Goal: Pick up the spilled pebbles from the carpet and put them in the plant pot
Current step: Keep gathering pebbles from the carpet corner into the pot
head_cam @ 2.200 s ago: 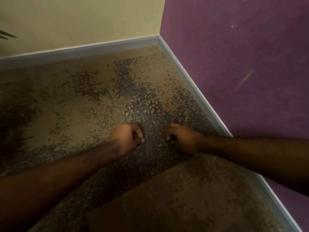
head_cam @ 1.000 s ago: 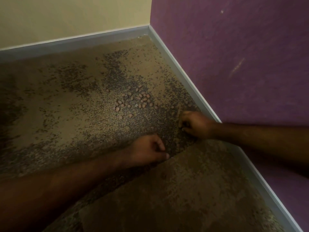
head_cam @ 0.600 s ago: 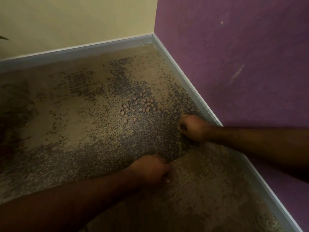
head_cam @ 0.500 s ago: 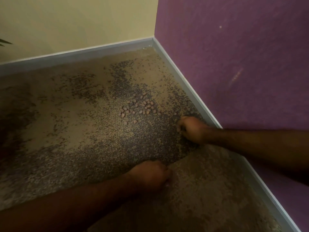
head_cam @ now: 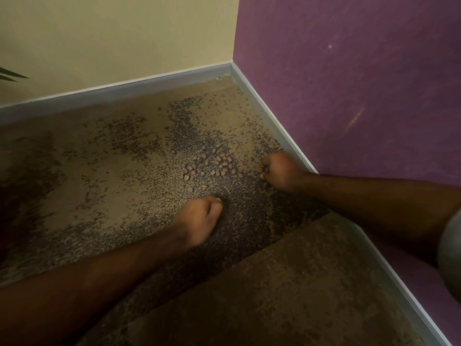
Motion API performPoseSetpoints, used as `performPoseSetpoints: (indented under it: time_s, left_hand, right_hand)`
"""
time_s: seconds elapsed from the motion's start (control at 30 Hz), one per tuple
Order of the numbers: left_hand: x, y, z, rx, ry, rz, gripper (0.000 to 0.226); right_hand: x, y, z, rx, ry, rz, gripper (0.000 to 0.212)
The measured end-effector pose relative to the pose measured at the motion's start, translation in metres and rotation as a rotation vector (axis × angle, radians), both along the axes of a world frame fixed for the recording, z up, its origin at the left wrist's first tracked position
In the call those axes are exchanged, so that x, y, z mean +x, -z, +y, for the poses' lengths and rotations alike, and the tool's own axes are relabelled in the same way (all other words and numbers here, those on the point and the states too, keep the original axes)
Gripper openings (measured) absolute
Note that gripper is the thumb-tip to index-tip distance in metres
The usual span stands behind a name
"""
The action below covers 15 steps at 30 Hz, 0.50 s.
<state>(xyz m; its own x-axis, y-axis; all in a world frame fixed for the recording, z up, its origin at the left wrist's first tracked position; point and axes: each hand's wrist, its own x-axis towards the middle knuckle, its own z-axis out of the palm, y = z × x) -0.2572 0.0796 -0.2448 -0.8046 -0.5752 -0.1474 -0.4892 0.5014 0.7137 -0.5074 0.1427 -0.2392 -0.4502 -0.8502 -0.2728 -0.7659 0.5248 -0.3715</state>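
Observation:
Several small reddish-brown pebbles [head_cam: 209, 166] lie in a loose cluster on the speckled carpet [head_cam: 104, 176] near the room corner. Just short of the nearest pebbles, my left hand [head_cam: 199, 221] rests on the carpet with its fingers curled shut and fingertips pointing at them. My right hand [head_cam: 279, 171] is a closed fist on the carpet right of the cluster, beside the baseboard. Whatever either fist may hold is hidden. No plant pot shows.
A grey baseboard [head_cam: 282, 131] runs below the purple wall on the right and the cream wall behind. A second carpet piece [head_cam: 287, 283] overlaps near me. A dark leaf tip [head_cam: 12, 76] pokes in at the far left.
My left hand has moved forward from the carpet seam to just below the pebbles. My right fist has shifted slightly farther along the baseboard, level with the cluster.

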Motion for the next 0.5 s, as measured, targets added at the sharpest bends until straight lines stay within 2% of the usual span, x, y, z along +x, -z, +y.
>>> performPoseSetpoints:
  time_s: [0.13, 0.27, 0.3, 0.4, 0.5]
  left_hand:
    - [0.0, 0.004, -0.01, 0.066, -0.109, 0.041, 0.052]
    - [0.003, 0.007, -0.019, 0.207, -0.243, 0.057, 0.052]
    - [0.004, 0.01, -0.022, 0.267, -0.276, 0.074, 0.053]
    - [0.004, 0.011, -0.03, 0.402, -0.376, 0.137, 0.053]
    - [0.004, 0.005, -0.033, 0.603, -0.504, 0.127, 0.045]
  right_hand:
    - [0.001, 0.006, -0.011, 0.133, 0.028, 0.048, 0.014]
    - [-0.001, 0.007, -0.014, 0.1, 0.069, 0.042, 0.007]
    - [-0.001, 0.007, -0.013, 0.075, 0.108, -0.017, 0.005]
    - [0.003, 0.003, -0.015, -0.097, 0.303, -0.465, 0.004]
    - [0.009, -0.003, -0.02, -0.215, 0.526, -1.063, 0.005]
